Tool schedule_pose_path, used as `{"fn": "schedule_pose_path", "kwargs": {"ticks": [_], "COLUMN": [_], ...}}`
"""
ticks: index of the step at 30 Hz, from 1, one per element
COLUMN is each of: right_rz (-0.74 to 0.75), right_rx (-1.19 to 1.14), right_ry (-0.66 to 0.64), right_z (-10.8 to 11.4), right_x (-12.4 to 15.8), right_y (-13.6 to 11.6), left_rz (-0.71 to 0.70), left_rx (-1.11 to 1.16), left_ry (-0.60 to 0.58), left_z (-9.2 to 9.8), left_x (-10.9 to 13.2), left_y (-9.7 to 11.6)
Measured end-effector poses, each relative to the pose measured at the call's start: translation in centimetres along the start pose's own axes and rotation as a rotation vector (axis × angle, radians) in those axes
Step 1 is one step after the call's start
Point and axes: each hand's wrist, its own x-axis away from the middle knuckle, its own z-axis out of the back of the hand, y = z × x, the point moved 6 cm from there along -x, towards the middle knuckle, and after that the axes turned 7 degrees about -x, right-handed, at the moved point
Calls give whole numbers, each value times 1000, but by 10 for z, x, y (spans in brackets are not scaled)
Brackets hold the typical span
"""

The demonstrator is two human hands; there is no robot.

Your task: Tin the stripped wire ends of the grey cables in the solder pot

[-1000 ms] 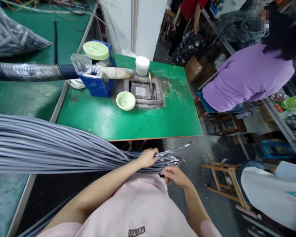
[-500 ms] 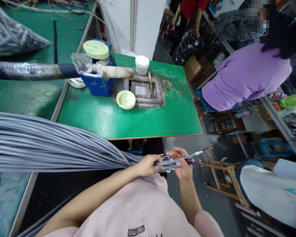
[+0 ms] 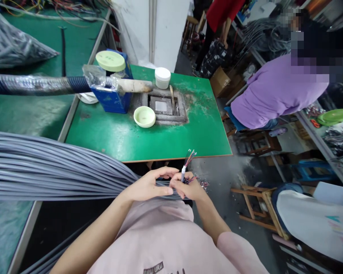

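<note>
The right hand (image 3: 185, 185) grips an upturned cable end (image 3: 183, 177) off the near edge of the worktop (image 3: 171, 144), and the left hand (image 3: 149, 185) is loosely spread. Holding lightly below the white sleeve (image 3: 183, 169) should spare the coloured wires (image 3: 190, 156), while the grey bundle (image 3: 60, 171) runs left along the worktop's near side.

Cables (image 3: 60, 171) lie before the table (image 3: 171, 140) and bowl (image 3: 144, 117).

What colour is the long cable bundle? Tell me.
The long cable bundle is grey with a slight bluish cast; it shows best in the head view.
</note>
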Motion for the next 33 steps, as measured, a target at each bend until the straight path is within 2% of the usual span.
{"fn": "schedule_pose_path", "kwargs": {"ticks": [4,8,14,18,24,29,33], "right_rz": [4,153,53,100,162,138,130], "right_rx": [73,141,138,64,55,14,18], "right_ry": [-33,-3,-12,46,60,28,-1], "right_z": [-6,-10,-16,-15,-15,-18,-19], "right_x": [-4,-3,-3,-5,-3,-2,-1], "right_y": [-2,-14,0,4,1,2,4], "left_rz": [-100,-163,-129,-45,-23,-93,-131], "left_rx": [-183,-212,-65,110,309,280,284], "left_ry": [73,81,243,334,301,465,522], "left_z": [0,-8,-3,4,3,16,21], "left_x": [-3,-8,-3,1,-1,5,11], "left_y": [23,30,17,9,11,20,25]}}
